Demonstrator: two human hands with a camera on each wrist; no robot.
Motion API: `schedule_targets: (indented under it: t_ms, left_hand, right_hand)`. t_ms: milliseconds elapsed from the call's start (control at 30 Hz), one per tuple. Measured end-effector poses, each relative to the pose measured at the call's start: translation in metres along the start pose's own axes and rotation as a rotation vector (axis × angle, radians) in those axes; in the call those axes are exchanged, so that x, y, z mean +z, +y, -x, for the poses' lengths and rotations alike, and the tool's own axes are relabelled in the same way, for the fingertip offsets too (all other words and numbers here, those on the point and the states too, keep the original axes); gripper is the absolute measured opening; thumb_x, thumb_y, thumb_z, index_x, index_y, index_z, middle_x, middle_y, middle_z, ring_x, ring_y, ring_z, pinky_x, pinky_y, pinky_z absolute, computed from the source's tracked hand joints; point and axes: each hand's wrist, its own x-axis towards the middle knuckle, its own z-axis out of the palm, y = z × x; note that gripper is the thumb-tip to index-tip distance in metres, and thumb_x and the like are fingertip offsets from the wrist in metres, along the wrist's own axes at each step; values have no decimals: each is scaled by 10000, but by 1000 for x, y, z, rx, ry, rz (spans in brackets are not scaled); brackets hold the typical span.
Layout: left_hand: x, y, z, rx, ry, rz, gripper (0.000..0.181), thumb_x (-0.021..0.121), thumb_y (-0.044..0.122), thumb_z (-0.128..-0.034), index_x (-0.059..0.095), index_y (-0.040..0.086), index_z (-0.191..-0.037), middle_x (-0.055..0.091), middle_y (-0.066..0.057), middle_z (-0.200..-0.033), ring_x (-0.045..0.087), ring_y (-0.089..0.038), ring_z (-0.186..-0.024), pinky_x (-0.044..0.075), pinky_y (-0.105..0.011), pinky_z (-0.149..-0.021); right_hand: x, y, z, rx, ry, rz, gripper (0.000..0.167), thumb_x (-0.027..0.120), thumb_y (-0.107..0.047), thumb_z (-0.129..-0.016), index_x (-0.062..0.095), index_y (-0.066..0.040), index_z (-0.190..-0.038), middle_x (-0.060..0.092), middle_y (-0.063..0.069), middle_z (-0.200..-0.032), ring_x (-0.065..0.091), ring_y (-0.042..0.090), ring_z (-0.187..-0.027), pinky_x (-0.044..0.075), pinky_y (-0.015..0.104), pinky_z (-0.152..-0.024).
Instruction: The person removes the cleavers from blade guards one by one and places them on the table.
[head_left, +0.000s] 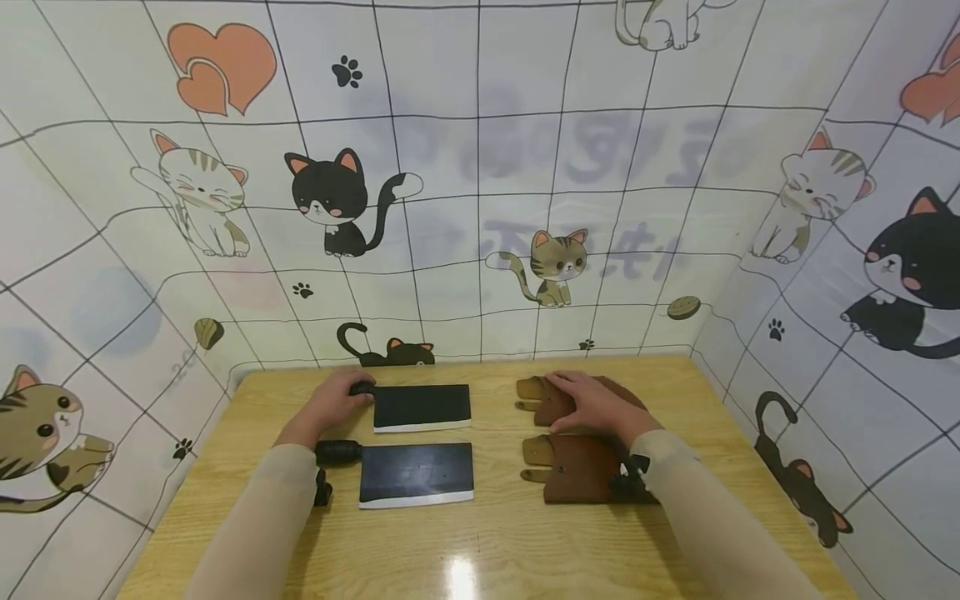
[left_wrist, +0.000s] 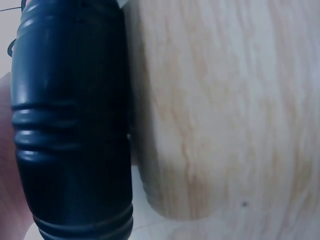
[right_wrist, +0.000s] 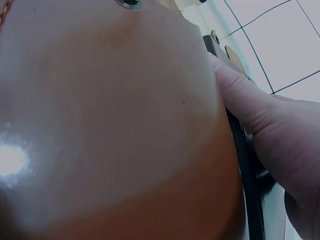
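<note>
Two black-bladed cleavers lie on the table, blades to the right. My left hand (head_left: pixel 337 400) holds the far cleaver (head_left: pixel 422 406) by its black handle, which the fingers mostly hide. Just below that wrist is the near cleaver (head_left: pixel 417 473); its ridged handle (left_wrist: pixel 72 125) fills the left side of the left wrist view. On the right lie two brown leather sheaths with snap straps. My right hand (head_left: pixel 596 404) grips the far sheath (head_left: pixel 553 406) across its width, thumb at the near edge. Under the right wrist lies the near sheath (head_left: pixel 585 471), large in the right wrist view.
The wooden table (head_left: pixel 480 542) ends at a wall covering (head_left: pixel 457 183) with cats and grid lines, which also rises on both sides. Bare tabletop lies between the cleavers and the sheaths.
</note>
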Motion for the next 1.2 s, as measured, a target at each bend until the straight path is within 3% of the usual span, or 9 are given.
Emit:
schedule_targets:
  t_ms: [233,667,1033,1200]
  left_hand:
    - [-1,1,-3,-27,-21,17,336,791,102,-1033,742,22,-1355,702,-218,-1344,652,-475,-1270,503,-656,-1057]
    - [1,1,-2,22,-8,20,334,790,87,-1026,740,-16,-1340,704,-248,-1339,639,-506,-1277,488,-672,-1068]
    - [-1,1,1,14,-3,15,334,799,72,-1016,740,-20,-1332,707,-239,-1314,645,-500,-1268,490,-662,-1077]
    - [-1,4,1,-19,-11,-17,362,798,89,-1021,730,-15,-1362,695,-247,-1352,626,-508,-1303,477,-666,-1098]
  right_hand:
    - [-2,2,0,9,-6,-15,1135,918,-568,-878,373,-28,-1714,369,259,-1729,354,516,-1575,365,700,-1201]
    - [-4,0,-1,-6,-23,-14,1134,926,-556,-873,380,-18,-1708,374,277,-1721,358,519,-1573,360,690,-1211]
    - [-6,-2,-5,-9,-27,-19,1146,937,-551,-864,380,-2,-1703,381,279,-1717,363,517,-1573,360,685,-1214]
    - [-7,-3,-6,-3,-32,-25,1149,946,-544,-858,385,0,-1700,376,283,-1719,361,520,-1573,368,679,-1212]
